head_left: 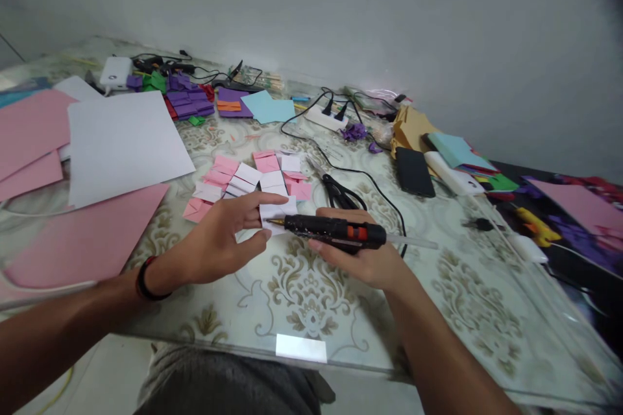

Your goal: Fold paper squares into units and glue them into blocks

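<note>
My right hand [360, 256] grips a black hot glue gun [335, 231] with an orange trigger area; a clear glue stick [413, 242] sticks out of its back end. The gun's brass nozzle points left and meets a small white folded paper piece [278, 207]. My left hand [226, 233] pinches that piece at its left side, fingers above and thumb below. Just behind lie pink folded papers [221, 170] and white folded papers [246, 176], laid close together on the glass-topped table [311, 298].
Black-handled scissors [341, 193] lie behind the gun, beside a black cord leading to a white power strip [327, 118]. A large white sheet [124, 139] and pink sheets [92, 233] cover the left. A dark phone [415, 172] and paper stacks [460, 150] are on the right.
</note>
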{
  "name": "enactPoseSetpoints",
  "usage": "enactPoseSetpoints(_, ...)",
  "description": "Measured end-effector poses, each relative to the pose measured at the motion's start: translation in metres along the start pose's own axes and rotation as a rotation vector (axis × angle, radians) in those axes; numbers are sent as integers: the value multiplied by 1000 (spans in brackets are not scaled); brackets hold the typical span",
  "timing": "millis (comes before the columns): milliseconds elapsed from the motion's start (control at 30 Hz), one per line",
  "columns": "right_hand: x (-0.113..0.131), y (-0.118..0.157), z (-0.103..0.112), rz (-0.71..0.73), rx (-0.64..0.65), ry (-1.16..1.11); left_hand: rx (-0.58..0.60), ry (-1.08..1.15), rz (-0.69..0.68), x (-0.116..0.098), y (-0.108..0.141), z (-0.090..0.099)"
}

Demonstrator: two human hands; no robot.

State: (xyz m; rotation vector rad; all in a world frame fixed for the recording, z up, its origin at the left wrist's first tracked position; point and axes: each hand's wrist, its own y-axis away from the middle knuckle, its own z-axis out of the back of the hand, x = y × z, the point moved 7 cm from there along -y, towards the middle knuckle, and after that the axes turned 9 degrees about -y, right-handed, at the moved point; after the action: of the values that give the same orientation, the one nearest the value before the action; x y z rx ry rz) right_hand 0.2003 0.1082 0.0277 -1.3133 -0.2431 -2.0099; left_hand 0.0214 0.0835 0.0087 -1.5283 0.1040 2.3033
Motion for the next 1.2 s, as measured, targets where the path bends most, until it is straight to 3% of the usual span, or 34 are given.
enactPoseSetpoints(200, -4, 0, -2, -19, 6, -9, -28, -100, -19, -2, 0, 1)
enactPoseSetpoints(1200, -16, 1, 3, -188, -57, -3, -68, -161, -33, -5, -1, 5)
